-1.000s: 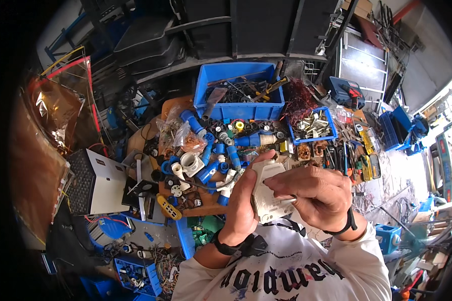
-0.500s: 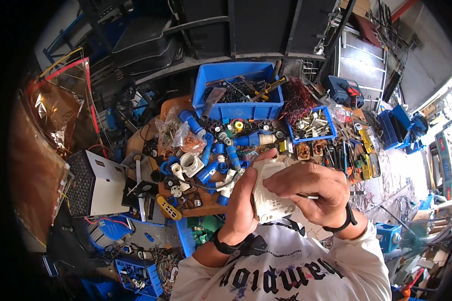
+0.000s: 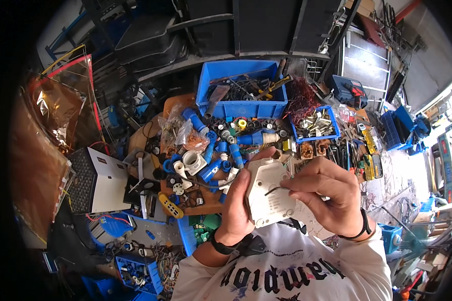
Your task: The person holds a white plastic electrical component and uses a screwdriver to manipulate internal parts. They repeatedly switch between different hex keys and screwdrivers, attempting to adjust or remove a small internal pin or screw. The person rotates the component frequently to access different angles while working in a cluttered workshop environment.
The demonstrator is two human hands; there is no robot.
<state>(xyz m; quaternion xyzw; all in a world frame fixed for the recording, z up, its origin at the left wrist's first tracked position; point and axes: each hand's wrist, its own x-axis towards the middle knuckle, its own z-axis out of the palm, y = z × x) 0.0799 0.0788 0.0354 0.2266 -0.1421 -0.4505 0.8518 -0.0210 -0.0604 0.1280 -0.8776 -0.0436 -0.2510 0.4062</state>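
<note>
My left hand point(image 3: 237, 208) grips an off-white plastic housing point(image 3: 267, 193) by its left side, holding it up in front of my chest. The housing's broad face is turned up and has round corner holes and rows of small marks or slots. Over its right part, my right hand point(image 3: 326, 193) is closed in a pinch. From the pinched fingertips a thin dark curved piece point(image 3: 273, 190) sticks out across the face; whether it is a wire or a fine tool I cannot tell. The right fingers cover part of the housing's right edge.
Behind the housing, a cluttered wooden bench holds blue and white plug fittings point(image 3: 208, 170), a large blue bin of tools point(image 3: 243, 109), a small blue tray of metal parts point(image 3: 316, 138) and a yellow slotted piece point(image 3: 171, 205). A white-and-black case point(image 3: 103, 183) stands left.
My right hand has shifted slightly right and uncovered more of the housing's face. The thin dark piece now shows at its fingertips. The left hand keeps its hold.
</note>
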